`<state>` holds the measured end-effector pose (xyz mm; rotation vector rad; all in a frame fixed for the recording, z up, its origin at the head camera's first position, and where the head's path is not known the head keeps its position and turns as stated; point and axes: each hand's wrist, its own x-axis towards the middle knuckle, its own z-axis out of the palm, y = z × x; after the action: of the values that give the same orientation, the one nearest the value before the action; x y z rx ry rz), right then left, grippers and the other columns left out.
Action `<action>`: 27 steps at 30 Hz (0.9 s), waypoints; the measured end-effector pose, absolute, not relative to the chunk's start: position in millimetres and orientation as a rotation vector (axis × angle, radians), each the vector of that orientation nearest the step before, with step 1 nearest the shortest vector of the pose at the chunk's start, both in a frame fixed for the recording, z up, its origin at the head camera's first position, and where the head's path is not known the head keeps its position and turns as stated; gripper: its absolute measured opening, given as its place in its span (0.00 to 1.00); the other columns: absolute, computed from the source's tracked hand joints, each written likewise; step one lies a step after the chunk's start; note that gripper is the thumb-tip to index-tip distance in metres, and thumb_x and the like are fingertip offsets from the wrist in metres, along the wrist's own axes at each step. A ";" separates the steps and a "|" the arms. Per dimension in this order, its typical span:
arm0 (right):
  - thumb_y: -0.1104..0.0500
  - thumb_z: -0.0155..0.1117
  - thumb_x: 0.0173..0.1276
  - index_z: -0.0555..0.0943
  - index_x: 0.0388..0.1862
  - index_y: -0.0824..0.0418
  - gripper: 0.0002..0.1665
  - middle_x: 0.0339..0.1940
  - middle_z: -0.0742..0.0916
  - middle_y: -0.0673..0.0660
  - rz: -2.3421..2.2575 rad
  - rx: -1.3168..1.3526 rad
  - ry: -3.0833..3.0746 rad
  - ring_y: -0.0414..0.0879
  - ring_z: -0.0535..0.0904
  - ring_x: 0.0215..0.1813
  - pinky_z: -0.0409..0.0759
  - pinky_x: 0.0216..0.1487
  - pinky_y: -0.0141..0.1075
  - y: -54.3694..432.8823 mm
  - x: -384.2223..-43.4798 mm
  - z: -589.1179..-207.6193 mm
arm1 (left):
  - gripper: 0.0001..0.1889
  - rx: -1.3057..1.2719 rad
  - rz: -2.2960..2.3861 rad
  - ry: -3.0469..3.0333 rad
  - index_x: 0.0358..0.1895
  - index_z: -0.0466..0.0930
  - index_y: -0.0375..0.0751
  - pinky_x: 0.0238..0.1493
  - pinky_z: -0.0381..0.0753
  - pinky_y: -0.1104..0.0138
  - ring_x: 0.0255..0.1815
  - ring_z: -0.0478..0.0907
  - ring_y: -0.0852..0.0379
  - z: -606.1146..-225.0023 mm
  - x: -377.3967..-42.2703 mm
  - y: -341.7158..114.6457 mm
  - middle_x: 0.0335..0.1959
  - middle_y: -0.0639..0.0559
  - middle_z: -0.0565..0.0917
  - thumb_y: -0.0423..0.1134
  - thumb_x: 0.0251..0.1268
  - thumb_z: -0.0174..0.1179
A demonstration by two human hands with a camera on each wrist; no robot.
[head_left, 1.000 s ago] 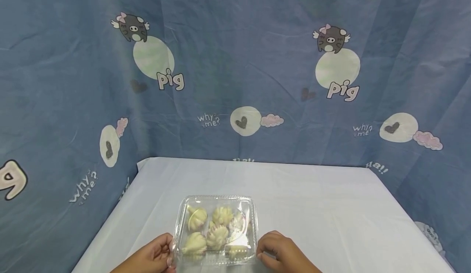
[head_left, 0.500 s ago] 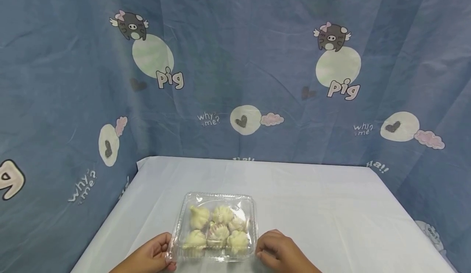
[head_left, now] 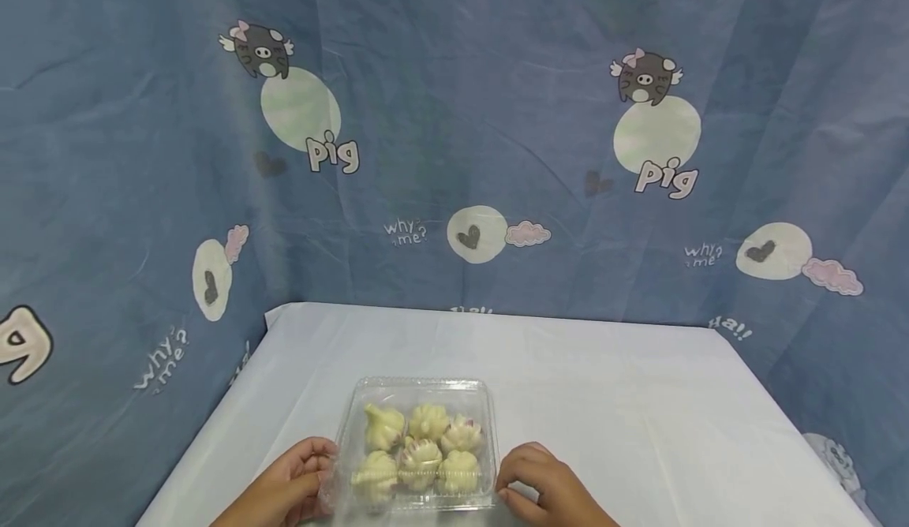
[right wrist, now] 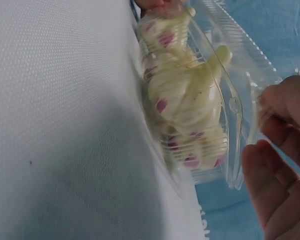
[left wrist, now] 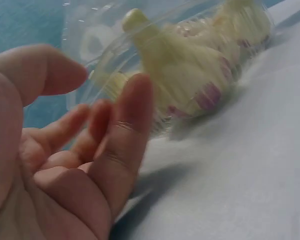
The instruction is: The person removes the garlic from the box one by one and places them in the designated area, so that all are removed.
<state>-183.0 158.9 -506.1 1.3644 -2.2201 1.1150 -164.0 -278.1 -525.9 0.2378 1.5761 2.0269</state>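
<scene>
A clear plastic clamshell box (head_left: 412, 391) sits near the table's front edge. Inside it are several garlic bulbs (head_left: 419, 462), pale yellow with purple patches. At the box's left side is my left hand (head_left: 294, 480); in the left wrist view its thumb and forefinger (left wrist: 134, 107) stand apart with nothing pinched between them. My right hand (head_left: 543, 484) lies beside the right edge, fingers bent. In the right wrist view its fingertips (right wrist: 270, 102) touch or nearly touch the lid's rim, and a gap shows between finger and thumb. Whether the lid is fully down is unclear.
A white cloth covers the table (head_left: 604, 401). Behind and on both sides hangs a blue curtain (head_left: 398, 117) printed with pigs and lettering. A bunched, pale printed piece of cloth (head_left: 834, 460) shows beyond the table's right edge.
My left hand has loosened from the box's left edge and its fingers have spread slightly. Glare on the lid has faded, showing the bulbs more clearly. My right hand has stayed nearly still.
</scene>
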 end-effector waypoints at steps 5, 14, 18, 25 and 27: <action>0.70 0.75 0.64 0.85 0.40 0.49 0.15 0.42 0.87 0.48 1.110 1.331 -2.127 0.43 0.82 0.48 0.80 0.53 0.32 156.9 -183.9 -505.4 | 0.22 0.245 2.066 1.599 0.73 0.59 0.61 0.51 0.86 0.62 0.41 0.78 0.63 -525.1 -165.3 -275.3 0.52 0.56 0.76 0.36 0.86 0.48; 0.75 0.73 0.62 0.83 0.44 0.52 0.21 0.50 0.84 0.54 1.189 1.228 -2.073 0.48 0.80 0.54 0.82 0.56 0.35 149.1 -180.4 -503.7 | 0.48 0.128 2.044 1.682 0.84 0.26 0.32 0.57 0.85 0.60 0.61 0.79 0.59 -523.1 -168.6 -268.2 0.65 0.55 0.78 0.37 0.82 0.56; 0.75 0.67 0.65 0.82 0.46 0.53 0.19 0.53 0.83 0.57 1.312 1.163 -2.097 0.50 0.80 0.57 0.83 0.58 0.36 147.8 -181.7 -497.8 | 0.48 0.179 2.055 1.654 0.83 0.22 0.31 0.59 0.84 0.62 0.65 0.78 0.62 -520.1 -168.3 -267.3 0.71 0.54 0.74 0.37 0.83 0.54; 0.76 0.53 0.70 0.80 0.46 0.57 0.17 0.54 0.81 0.61 1.634 1.065 -2.054 0.51 0.78 0.60 0.77 0.69 0.33 141.9 -193.5 -492.3 | 0.45 0.265 2.090 1.653 0.82 0.23 0.27 0.50 0.86 0.67 0.48 0.79 0.66 -519.8 -166.3 -263.7 0.57 0.54 0.76 0.34 0.84 0.51; 0.75 0.50 0.71 0.80 0.46 0.60 0.15 0.53 0.82 0.62 1.707 1.003 -2.031 0.51 0.78 0.61 0.74 0.72 0.32 137.9 -197.3 -491.3 | 0.43 0.293 2.114 1.621 0.83 0.27 0.27 0.48 0.86 0.68 0.43 0.78 0.66 -521.7 -164.4 -264.2 0.51 0.56 0.75 0.33 0.85 0.50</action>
<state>-197.3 137.9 -491.3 1.0029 -2.0307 1.7074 -164.4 -264.2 -521.7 0.2932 1.6206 2.1145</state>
